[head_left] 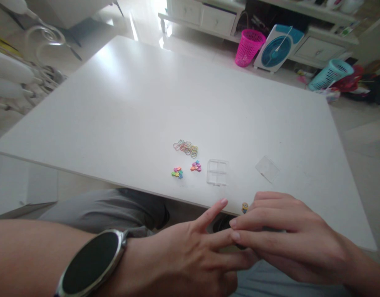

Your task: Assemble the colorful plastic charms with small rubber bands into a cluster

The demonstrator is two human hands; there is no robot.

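My left hand reaches in from the lower left of the frame, back upward and fingers spread wide, one of them pointing up toward the middle of the bench. A round dark-faced watch sits on that wrist. My right hand comes from the lower right, its fingers bent, and its fingertips meet the fingers of my left at the bottom centre. I cannot tell whether I am pinching anything between them.

A small yellow-and-blue figure shows just beside the bent fingers of my right hand, by the near edge of the bench; whether it lies there or is held, I cannot tell.

Just below the middle of the frame stands a clear box divided into compartments. To its right, well apart, a clear flat lid lies on the bench. Left of the box are two little heaps of bright shapes: the nearer heap close to it, the farther heap beyond. Above these heaps lies a loose cluster of thin coloured rings.

At the upper right, a pink basket stands on the floor beside a blue-and-white fan.
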